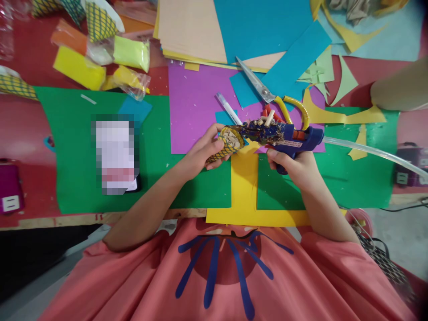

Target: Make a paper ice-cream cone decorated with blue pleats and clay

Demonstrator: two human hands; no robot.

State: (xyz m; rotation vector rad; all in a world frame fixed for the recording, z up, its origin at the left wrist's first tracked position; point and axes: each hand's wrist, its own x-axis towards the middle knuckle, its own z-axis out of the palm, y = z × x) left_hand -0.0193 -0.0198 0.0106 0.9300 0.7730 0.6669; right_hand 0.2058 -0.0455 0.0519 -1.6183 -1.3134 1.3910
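Observation:
My left hand (209, 147) is closed around a small cone (220, 150) wrapped in yellow and blue-green crosshatched material. Its wide end faces up and to the right, stuffed with crumpled beige material. In my right hand (296, 165) is a blue glue gun (290, 143), its front end crusted with dark residue and bits of debris. The nozzle points left and meets the cone's rim; whether it touches I cannot tell. A long clear glue stick (371, 149) sticks out of the gun's back. Just behind the gun lie yellow-handled scissors (265, 91) and a white marker (229, 108).
Green sheets (187, 187), a purple sheet (194, 107) and a yellow strip (244, 183) cover the table. On the left lie a blurred phone (115, 154) and packets of yellow clay (80, 67). More patterned cones (100, 20) stand at the back left. A beige cylinder (399, 87) is at right.

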